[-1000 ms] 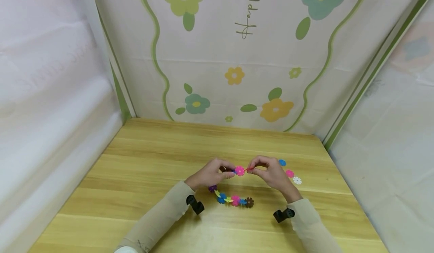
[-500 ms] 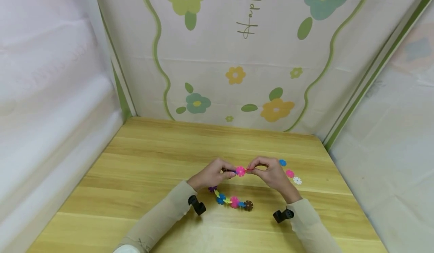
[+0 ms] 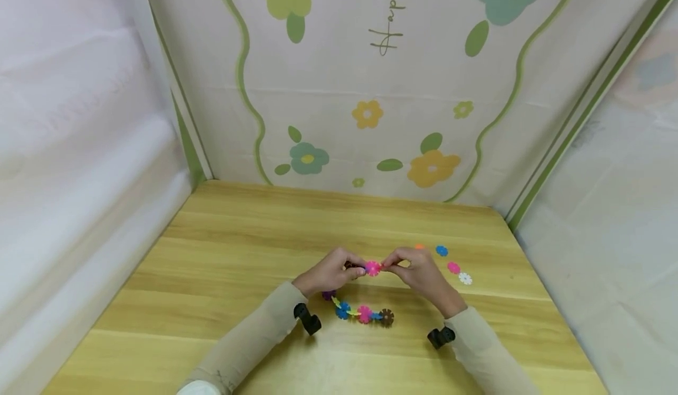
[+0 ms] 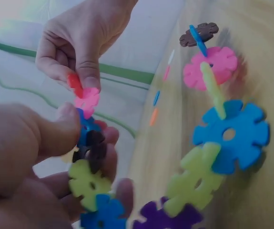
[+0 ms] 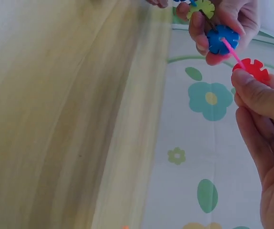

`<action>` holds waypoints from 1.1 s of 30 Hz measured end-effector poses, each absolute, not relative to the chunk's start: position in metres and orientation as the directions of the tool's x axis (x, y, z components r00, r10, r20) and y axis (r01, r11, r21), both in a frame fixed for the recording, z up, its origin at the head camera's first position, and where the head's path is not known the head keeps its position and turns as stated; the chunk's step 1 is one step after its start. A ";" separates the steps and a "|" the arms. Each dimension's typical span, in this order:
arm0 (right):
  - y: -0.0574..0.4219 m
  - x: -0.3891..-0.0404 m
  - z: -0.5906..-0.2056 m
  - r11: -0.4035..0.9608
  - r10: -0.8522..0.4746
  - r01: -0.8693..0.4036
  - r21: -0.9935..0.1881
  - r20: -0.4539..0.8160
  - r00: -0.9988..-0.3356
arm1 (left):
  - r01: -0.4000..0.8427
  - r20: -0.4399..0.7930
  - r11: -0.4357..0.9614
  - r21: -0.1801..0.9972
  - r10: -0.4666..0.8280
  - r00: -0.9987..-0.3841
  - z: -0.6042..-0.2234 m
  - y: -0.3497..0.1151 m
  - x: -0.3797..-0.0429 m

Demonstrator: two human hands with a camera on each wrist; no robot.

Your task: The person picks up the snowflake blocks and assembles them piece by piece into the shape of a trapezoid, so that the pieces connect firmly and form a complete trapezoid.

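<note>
A chain of slotted plastic flower discs runs through my left hand (image 3: pixel 329 272), whose thumb and fingers grip it near the blue disc (image 5: pixel 222 40). From that blue disc a pink disc (image 3: pixel 373 268) sticks out toward my right hand (image 3: pixel 424 271). Thumb and forefinger of the right hand pinch a red disc (image 5: pixel 255 70), set at the pink disc's edge. The chain's rest curves down through yellow-green, purple (image 4: pixel 167 217), blue (image 4: pixel 232 136) and pink discs to a brown disc (image 3: pixel 386 317) at its free end. Part of the chain is hidden in the left palm.
Beyond the right hand, loose orange (image 3: pixel 419 246), blue (image 3: pixel 442 251), pink (image 3: pixel 454 268) and white (image 3: pixel 465 278) discs lie on the wooden table (image 3: pixel 254 230). Flower-printed cloth walls (image 3: pixel 328 77) enclose its back and sides.
My right hand has shifted slightly left, bringing the red disc closer to the pink one. An orange disc has come into view behind that hand. The left hand keeps its grip.
</note>
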State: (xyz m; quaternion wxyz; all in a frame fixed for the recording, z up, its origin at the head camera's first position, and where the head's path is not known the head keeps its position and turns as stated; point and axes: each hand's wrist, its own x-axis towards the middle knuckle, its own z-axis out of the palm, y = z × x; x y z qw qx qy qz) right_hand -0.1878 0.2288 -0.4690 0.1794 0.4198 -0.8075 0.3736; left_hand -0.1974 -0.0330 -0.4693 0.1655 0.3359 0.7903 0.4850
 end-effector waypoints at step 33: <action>0.320 -0.250 -0.498 0.832 -0.203 -0.178 -0.525 0.011 -0.979 | 0.092 -0.100 0.278 0.956 0.605 -0.790 -0.464 -0.043 -0.211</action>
